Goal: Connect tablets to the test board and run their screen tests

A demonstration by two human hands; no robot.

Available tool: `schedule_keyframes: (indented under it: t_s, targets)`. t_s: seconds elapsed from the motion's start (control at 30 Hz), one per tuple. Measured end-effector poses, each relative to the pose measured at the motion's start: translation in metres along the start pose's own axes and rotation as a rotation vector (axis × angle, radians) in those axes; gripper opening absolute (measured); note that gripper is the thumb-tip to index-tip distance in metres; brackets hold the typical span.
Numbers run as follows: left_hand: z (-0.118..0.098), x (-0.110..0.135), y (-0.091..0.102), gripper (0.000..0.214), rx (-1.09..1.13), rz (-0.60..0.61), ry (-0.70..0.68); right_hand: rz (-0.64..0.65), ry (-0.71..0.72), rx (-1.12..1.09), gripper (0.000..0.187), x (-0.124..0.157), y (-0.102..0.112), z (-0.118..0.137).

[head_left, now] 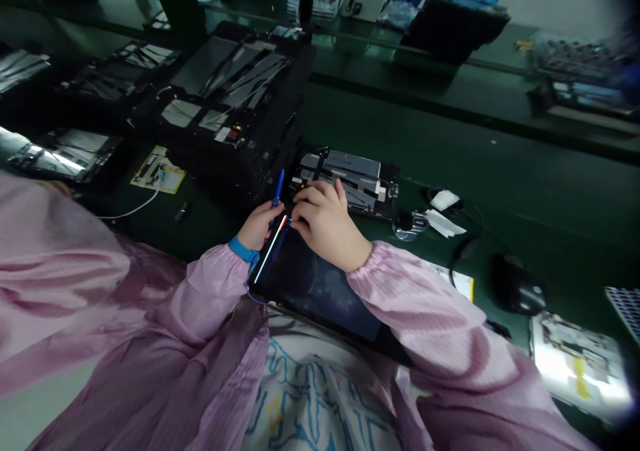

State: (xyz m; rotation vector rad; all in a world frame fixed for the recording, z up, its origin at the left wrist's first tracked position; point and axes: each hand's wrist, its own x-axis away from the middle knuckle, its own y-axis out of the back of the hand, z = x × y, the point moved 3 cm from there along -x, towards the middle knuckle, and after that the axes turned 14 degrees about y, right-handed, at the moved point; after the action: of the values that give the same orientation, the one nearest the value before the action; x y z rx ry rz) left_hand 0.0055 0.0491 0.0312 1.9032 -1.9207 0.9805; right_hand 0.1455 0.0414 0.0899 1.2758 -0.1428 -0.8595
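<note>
The part-lit screen [320,284] seemed unfinished; the left hand [256,229] pinched a pen [279,187], the right hand [330,227] curled its fingers, hold unclear.

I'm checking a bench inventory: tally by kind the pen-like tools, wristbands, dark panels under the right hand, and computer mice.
Blue pen-like tool, in left hand: 1
Blue wristband: 1
Dark panel under right hand: 1
Black mouse: 1
Total: 4

Device stack [240,97] behind and left of the screen panel [325,287], mouse [517,284] to its right.
</note>
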Motion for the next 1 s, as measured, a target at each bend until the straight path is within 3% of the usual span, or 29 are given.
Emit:
schedule_keyframes:
  t_s: [0.1,0.17,0.23,0.43,0.53,0.6,0.7,0.93,1.0]
  targets:
    - [-0.002,0.002,-0.001,0.026,-0.035,-0.018,0.004,0.047,0.095,-0.159,0.011,0.028,0.015,0.01]
    - [-0.002,0.002,-0.001,0.024,-0.058,-0.033,-0.005,0.013,0.094,-0.293,0.011,0.055,0.029,0.011]
    - [-0.001,0.001,0.0,0.022,-0.068,-0.039,-0.027,-0.125,-0.004,-0.341,0.009,0.086,0.045,0.003]
    - [0.002,-0.004,0.002,0.02,-0.083,-0.039,-0.005,-0.603,-0.478,-0.321,0.011,0.173,0.073,-0.025]
    - [0.002,-0.004,0.002,0.023,-0.105,0.004,0.014,-0.798,-0.562,-0.337,0.014,0.197,0.079,-0.025]
    - [0.001,-0.003,0.002,0.024,-0.146,0.031,0.004,-0.84,-0.564,-0.415,0.011,0.206,0.081,-0.021]
    - [0.0,-0.004,0.003,0.023,-0.195,0.028,0.008,-0.737,-0.507,-0.605,0.005,0.205,0.079,-0.011]
    - [-0.002,-0.005,0.003,0.018,-0.188,-0.031,0.025,-0.192,-0.181,-0.732,0.011,0.164,0.049,0.035]
    - [-0.004,-0.004,0.001,0.018,-0.193,-0.055,0.029,-0.079,-0.098,-0.771,0.026,0.152,0.039,0.049]
